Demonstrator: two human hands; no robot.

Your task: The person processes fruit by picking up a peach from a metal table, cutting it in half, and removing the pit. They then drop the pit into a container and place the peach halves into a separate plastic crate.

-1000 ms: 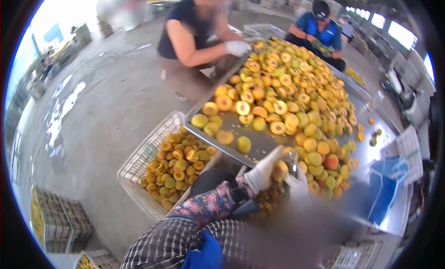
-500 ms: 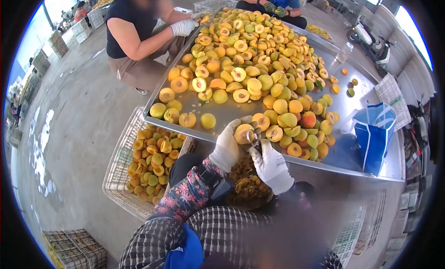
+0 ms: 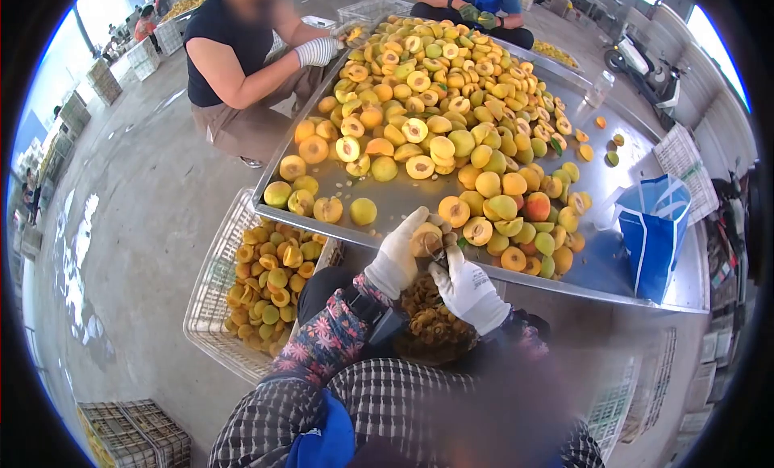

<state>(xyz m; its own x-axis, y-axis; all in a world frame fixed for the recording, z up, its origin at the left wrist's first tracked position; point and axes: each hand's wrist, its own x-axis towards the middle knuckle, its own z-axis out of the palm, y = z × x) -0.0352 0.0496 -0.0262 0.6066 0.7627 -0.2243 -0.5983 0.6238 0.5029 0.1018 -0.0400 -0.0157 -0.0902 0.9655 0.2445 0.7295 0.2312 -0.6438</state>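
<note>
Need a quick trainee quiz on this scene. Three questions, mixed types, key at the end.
1. True or false: the left hand holds a piece of fruit while the right hand holds a small tool.
2. What stands on the metal table? A) red bucket B) blue-and-white bag C) cardboard box
3. Fill in: the crate of cut fruit stands on the floor to the wearer's ____.

Key: 1 true; 2 B; 3 left
</note>
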